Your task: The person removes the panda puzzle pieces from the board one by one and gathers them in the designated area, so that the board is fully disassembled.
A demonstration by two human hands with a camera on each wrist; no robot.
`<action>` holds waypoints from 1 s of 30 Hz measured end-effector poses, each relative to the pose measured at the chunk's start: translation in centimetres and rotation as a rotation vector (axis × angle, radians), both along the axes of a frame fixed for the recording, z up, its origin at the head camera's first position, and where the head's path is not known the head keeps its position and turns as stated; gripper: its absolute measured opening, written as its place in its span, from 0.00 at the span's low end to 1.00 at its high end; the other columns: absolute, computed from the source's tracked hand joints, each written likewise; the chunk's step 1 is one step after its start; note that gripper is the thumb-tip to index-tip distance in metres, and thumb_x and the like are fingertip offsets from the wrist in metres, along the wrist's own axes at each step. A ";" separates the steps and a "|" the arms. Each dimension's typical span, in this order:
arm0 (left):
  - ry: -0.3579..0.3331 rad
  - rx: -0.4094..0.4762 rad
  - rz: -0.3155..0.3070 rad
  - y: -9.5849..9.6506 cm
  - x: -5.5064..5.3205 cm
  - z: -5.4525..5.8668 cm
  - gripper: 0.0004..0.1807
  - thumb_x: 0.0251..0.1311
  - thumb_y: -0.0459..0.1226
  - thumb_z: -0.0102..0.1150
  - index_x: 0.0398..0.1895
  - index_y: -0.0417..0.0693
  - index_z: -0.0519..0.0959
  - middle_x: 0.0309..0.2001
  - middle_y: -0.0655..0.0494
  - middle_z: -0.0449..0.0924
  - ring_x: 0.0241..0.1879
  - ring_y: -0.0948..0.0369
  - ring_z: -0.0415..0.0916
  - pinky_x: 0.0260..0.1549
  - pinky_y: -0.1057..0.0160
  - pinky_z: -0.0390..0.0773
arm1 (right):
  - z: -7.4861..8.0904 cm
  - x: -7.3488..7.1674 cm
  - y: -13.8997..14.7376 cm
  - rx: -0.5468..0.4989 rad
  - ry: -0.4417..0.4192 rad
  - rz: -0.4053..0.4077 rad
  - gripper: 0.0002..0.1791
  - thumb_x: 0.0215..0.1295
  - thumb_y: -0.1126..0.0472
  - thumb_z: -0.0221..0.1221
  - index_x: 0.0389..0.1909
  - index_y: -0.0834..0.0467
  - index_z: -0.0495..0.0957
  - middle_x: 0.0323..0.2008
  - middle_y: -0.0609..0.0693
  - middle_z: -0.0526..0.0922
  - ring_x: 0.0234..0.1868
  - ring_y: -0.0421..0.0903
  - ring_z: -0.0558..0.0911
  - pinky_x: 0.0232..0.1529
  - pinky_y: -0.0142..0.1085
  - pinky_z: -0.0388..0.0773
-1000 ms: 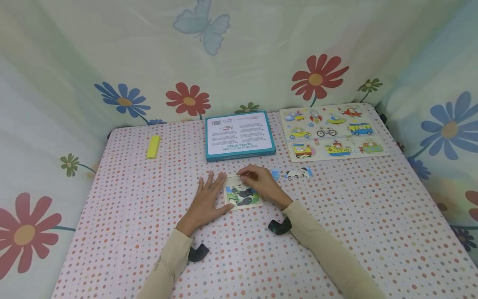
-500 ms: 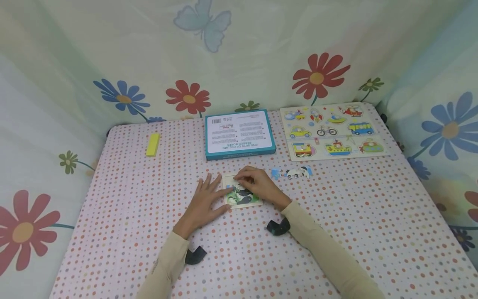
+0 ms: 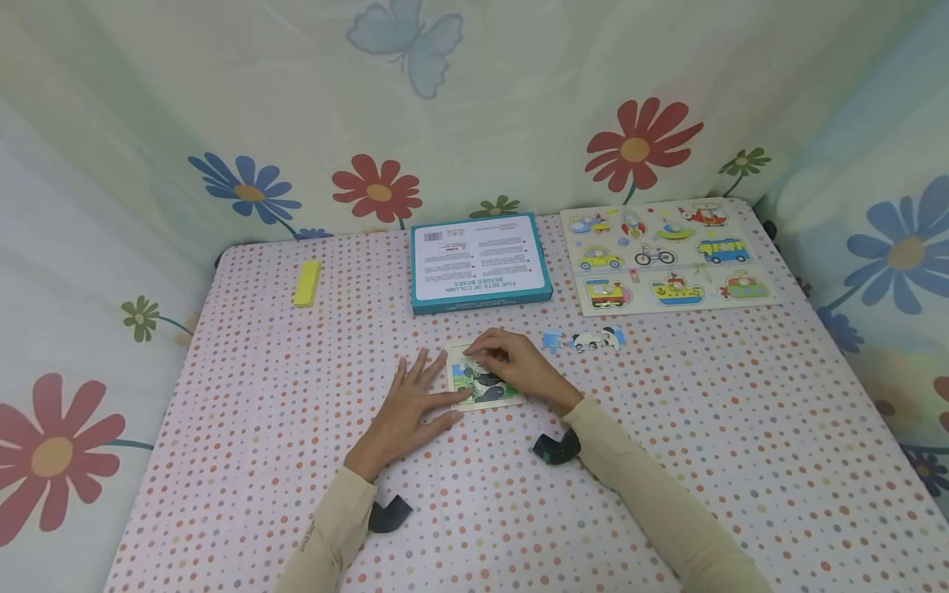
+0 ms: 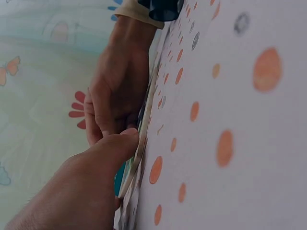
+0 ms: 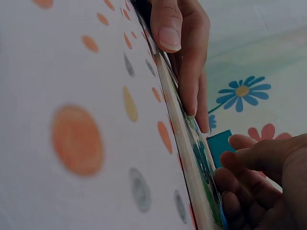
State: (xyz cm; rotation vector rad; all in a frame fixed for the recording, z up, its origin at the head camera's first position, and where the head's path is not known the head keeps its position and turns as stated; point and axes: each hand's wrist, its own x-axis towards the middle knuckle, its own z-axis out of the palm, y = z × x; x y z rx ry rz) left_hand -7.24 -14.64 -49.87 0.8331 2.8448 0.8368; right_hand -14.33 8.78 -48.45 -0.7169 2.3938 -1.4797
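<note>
Since a second ago the left hand [image 3: 404,416] has slid slightly back along the small picture puzzle board [image 3: 485,385], which lies mid-worktop [image 3: 667,461] in front of the teal box [image 3: 480,262]. Its grip is flat, fingers spread, fingertips bracing the board's left edge. The right hand [image 3: 519,366] arches over the board's top, its grip curled and pinching what seems a puzzle piece. To seat the piece well, keep the board braced and press straight down.
</note>
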 end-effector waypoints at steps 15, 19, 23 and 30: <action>0.020 0.014 -0.016 -0.1 -0.1 -0.1 0.20 0.65 0.57 0.51 0.59 0.72 0.77 0.76 0.53 0.48 0.75 0.47 0.36 0.70 0.40 0.35 | -0.1 0.2 -0.2 0.099 0.057 0.082 0.13 0.70 0.69 0.52 0.48 0.61 0.83 0.58 0.50 0.75 0.59 0.48 0.74 0.54 0.42 0.75; 0.023 0.017 -0.015 -0.2 -0.1 -0.2 0.20 0.66 0.57 0.51 0.58 0.72 0.77 0.76 0.53 0.48 0.75 0.47 0.36 0.71 0.41 0.35 | 0.1 0.3 -0.2 0.109 0.051 0.078 0.13 0.70 0.69 0.51 0.45 0.60 0.84 0.58 0.49 0.75 0.59 0.47 0.74 0.52 0.41 0.75; 0.012 0.022 -0.012 -0.2 -0.1 -0.2 0.20 0.66 0.57 0.50 0.58 0.72 0.77 0.76 0.55 0.48 0.76 0.49 0.35 0.71 0.43 0.34 | 0.1 0.3 -0.1 0.106 0.054 0.081 0.13 0.70 0.68 0.50 0.45 0.58 0.83 0.58 0.49 0.75 0.58 0.47 0.74 0.52 0.41 0.75; 0.013 0.031 -0.005 -0.1 -0.1 -0.2 0.19 0.66 0.56 0.51 0.58 0.72 0.77 0.76 0.55 0.48 0.76 0.49 0.35 0.71 0.43 0.33 | 0.0 0.2 0.1 0.059 0.020 0.068 0.12 0.71 0.68 0.50 0.43 0.55 0.82 0.55 0.48 0.75 0.53 0.45 0.76 0.51 0.41 0.76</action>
